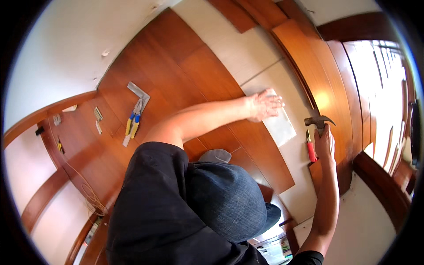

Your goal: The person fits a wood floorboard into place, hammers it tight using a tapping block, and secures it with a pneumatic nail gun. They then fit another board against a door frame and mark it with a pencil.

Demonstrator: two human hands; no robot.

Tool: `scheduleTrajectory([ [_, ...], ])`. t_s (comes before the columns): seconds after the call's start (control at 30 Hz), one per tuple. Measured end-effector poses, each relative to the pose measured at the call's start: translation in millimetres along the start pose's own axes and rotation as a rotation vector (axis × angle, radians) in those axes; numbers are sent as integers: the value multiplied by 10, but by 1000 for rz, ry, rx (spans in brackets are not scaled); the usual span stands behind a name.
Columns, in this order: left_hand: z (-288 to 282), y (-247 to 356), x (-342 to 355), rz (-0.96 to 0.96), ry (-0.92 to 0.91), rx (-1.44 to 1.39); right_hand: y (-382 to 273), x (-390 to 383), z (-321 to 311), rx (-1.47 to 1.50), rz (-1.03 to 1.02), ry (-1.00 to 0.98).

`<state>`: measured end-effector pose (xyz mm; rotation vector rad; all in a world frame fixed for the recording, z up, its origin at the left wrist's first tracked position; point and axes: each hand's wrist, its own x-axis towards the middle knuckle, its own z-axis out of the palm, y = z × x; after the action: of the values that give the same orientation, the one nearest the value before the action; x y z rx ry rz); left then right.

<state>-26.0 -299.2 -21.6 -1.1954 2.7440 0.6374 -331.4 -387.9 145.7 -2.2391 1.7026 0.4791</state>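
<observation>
My left hand (265, 104) lies with fingers spread on a white sheet (281, 129) over the pale floor strip (252, 50) beside the wooden flooring (212, 75). My right hand (326, 143) is closed around a hammer (319, 121), its head turned up at the right of the strip. Just left of that hand lies a red-handled tool (311, 150), near the edge of a long wooden board (320, 84). The underside of my left hand is hidden.
A metal square (139, 92) with pliers (134, 117) on it lies at left, near small offcuts (98, 114), a cord (90, 194) and a small yellow tool (60, 145). White walls (57, 48) and wooden rails (37, 201) border the floor. My denim-covered knee (223, 198) is below.
</observation>
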Motion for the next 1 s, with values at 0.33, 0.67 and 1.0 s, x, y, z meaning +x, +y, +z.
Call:
scheduleTrajectory([
  [0.33, 643, 234, -320, -42, 436, 44, -402, 489, 336, -293, -83, -268],
  [0.67, 615, 286, -271, -14, 354, -71, -229, 484, 601, -160, 70, -213],
  [1.0, 707, 447, -582, -98, 398, -5, -705, 84, 893, 313, -68, -101],
])
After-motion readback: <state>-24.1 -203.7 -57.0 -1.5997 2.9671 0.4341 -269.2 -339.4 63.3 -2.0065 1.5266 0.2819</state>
